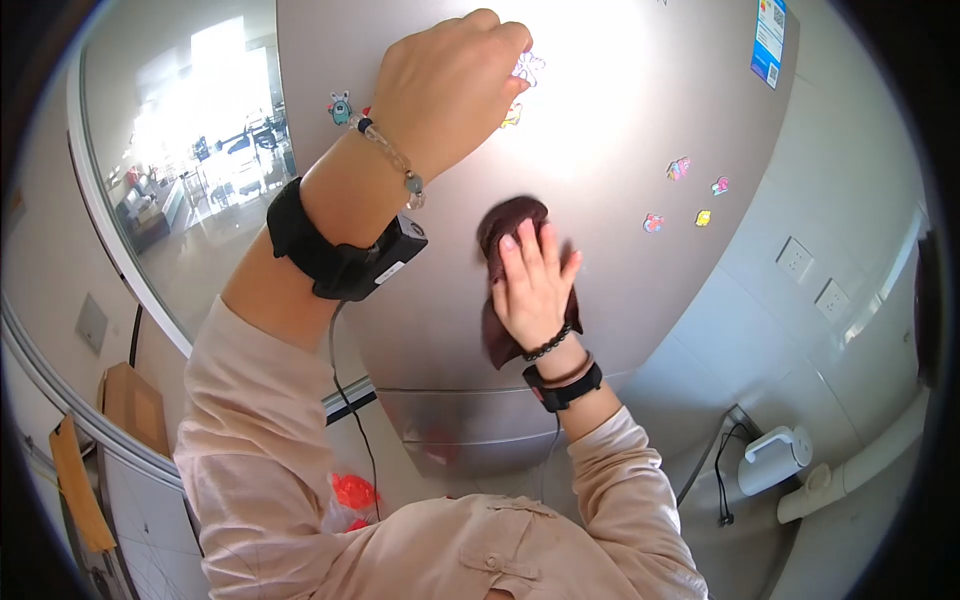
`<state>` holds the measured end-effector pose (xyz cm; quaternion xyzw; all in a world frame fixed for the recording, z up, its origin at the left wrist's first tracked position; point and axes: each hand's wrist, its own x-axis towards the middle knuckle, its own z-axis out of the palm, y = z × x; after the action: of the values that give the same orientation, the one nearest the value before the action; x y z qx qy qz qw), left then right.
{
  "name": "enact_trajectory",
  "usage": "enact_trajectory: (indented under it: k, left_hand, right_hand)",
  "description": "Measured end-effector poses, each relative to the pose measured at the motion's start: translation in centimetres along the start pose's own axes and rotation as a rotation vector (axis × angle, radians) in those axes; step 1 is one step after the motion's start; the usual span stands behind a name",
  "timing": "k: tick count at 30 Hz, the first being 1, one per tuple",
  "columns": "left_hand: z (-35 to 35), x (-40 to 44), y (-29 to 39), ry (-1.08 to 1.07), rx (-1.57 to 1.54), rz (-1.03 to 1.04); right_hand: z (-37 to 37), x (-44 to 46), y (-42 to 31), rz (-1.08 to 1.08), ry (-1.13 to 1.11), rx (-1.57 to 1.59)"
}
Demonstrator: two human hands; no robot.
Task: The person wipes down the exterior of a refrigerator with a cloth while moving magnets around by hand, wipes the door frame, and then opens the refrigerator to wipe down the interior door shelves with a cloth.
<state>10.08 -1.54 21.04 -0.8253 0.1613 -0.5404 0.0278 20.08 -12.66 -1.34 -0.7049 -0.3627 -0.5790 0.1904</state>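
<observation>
A silver refrigerator door [440, 300] fills the middle of the head view. My left hand [450, 85] is raised to its upper part, with thumb and fingers closed in a pinch on a small pale purple fridge magnet [528, 68]. Just below those fingers sits a yellow magnet [511, 116], and a teal cartoon magnet [340, 107] is left of the wrist. Lower down, my right hand [538, 285] holds a dark brown cloth [505, 325] against the door, fingers stretched over it. Part of the cloth is hidden under the palm.
Several small magnets [679, 168] dot the door's right side, below a blue label [768, 45]. A white kettle [775, 460] stands at lower right beside a pipe [860, 465]. Wall sockets [795, 259] are at right. A glass panel [190, 150] and cardboard box [135, 410] are at left.
</observation>
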Motion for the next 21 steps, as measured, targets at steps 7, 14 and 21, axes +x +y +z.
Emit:
enact_trajectory:
  k: [7, 14, 21]
  left_hand:
    - [0.5, 0.5, -0.2, -0.038, -0.008, -0.026]
    - [2.9, 1.9, -0.3, -0.054, -0.363, -0.066]
    - [4.0, 8.1, 8.9, -0.588, -0.305, 0.055]
  right_hand:
    - [-1.6, 5.6, 1.2, 0.245, 0.230, 0.033]
    - [-0.6, 1.6, 0.5, 0.019, 0.121, 0.008]
    - [-0.4, 1.2, 0.3, 0.042, 0.111, 0.096]
